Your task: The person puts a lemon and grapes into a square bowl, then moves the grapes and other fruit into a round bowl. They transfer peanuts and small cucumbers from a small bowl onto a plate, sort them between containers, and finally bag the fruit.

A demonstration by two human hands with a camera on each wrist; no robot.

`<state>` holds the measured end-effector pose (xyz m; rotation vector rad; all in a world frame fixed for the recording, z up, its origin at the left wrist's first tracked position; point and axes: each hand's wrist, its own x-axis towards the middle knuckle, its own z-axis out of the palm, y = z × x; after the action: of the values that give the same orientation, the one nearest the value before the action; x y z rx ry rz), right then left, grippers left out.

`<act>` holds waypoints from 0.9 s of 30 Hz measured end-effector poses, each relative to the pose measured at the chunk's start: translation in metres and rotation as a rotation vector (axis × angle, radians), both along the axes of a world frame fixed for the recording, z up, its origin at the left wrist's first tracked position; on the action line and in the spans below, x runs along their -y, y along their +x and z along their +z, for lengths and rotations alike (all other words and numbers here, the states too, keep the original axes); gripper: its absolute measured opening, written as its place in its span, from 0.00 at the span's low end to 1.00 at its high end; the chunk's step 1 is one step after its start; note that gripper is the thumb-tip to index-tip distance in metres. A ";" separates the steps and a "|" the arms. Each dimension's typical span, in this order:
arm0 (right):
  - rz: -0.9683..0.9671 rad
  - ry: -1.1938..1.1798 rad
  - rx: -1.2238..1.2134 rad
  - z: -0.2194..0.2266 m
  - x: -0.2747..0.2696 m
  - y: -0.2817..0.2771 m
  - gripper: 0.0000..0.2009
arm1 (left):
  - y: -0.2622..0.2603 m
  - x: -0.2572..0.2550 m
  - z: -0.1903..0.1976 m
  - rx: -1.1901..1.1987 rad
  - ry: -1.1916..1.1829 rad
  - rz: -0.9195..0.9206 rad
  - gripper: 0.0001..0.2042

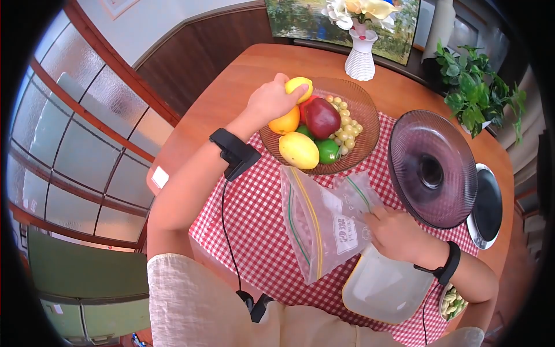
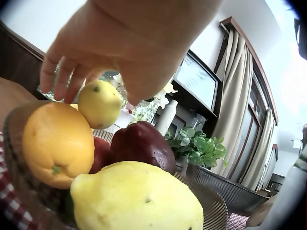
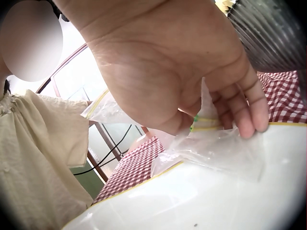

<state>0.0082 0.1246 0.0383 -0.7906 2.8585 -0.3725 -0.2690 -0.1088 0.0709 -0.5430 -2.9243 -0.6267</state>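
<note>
At the far left of the amber glass bowl [image 1: 370, 110], my left hand [image 1: 272, 99] grips a small lemon [image 1: 299, 89] between thumb and fingers. The left wrist view shows that lemon [image 2: 99, 104] just above an orange [image 2: 58, 143]. Around it in the bowl lie a dark red apple [image 1: 322, 118], a larger yellow fruit [image 1: 299, 151], a green fruit [image 1: 328, 151] and pale grapes [image 1: 347, 133]. Nearer me, my right hand [image 1: 399, 234] pinches the edge of a clear zip bag [image 1: 306, 231]. In the right wrist view the bag's plastic [image 3: 206, 143] passes between thumb and fingers.
A white yellow-rimmed tray [image 1: 387, 289] lies beneath the right hand on the checked cloth [image 1: 231, 231]. To the right stand a purple glass dish [image 1: 404, 173] and a dark oval piece [image 1: 487, 205]. A white vase [image 1: 361, 58] and a leafy plant [image 1: 471, 87] are behind.
</note>
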 end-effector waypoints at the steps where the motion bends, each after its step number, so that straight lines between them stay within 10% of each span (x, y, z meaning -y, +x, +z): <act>1: -0.004 -0.002 0.002 0.000 0.000 0.001 0.17 | -0.001 -0.002 0.001 0.002 -0.002 -0.004 0.32; 10: -0.061 -0.001 0.138 0.012 -0.001 -0.004 0.16 | 0.014 -0.006 0.005 -0.292 -0.004 -0.063 0.20; 12: -0.069 -0.215 0.197 0.014 -0.008 -0.007 0.10 | 0.028 -0.005 0.027 -0.294 0.245 -0.451 0.13; 16: -0.069 -0.340 0.363 0.001 -0.018 -0.011 0.13 | 0.052 0.008 0.063 0.252 0.184 -0.651 0.14; 27: -0.196 -0.681 0.498 0.023 -0.001 0.002 0.16 | 0.122 0.002 0.050 0.580 0.244 -0.491 0.23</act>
<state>0.0104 0.1255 0.0612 -0.4030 2.3228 -1.3929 -0.1474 -0.1112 0.1204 -1.2446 -3.1418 -1.3835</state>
